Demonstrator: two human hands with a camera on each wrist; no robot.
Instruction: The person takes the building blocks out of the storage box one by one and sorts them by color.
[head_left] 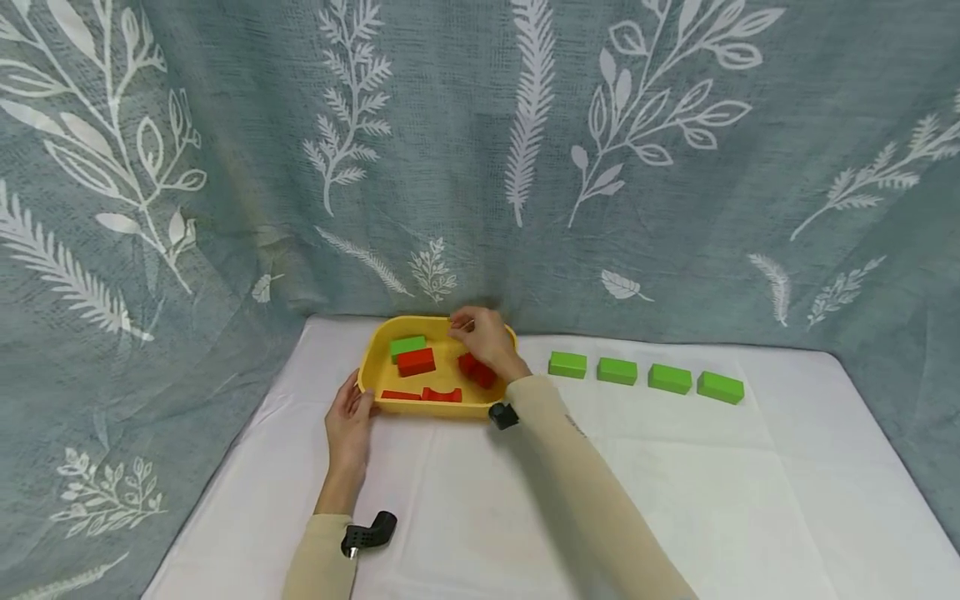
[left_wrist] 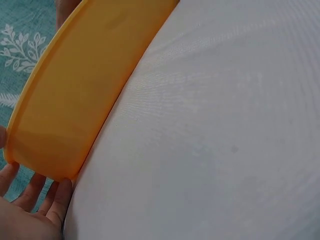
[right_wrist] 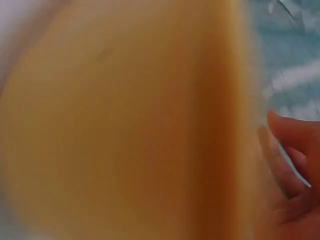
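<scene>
- White cloth (head_left: 675,483) covers the table; a grey-blue curtain (head_left: 675,208) with white leaf prints hangs behind and wraps both sides.
- Yellow tray (head_left: 375,367) sits at the far edge, left of centre, close to the curtain.
- Inside the tray: a green block (head_left: 407,346), a red block (head_left: 416,362), more red pieces (head_left: 441,395) along the near wall.
- Left hand (head_left: 348,421) grips the tray's near-left corner, thumb on the rim, fingers (left_wrist: 47,200) loosely extended under the outer wall.
- Right hand (head_left: 486,337) is over the tray's far-right part, fingers curled; whether it holds anything cannot be told. Its wrist view is blurred.
- Four green blocks (head_left: 647,377) stand in a row right of the tray, apart from one another.
- Near half of the cloth lies bare; open room right and near, little at the far edge.
</scene>
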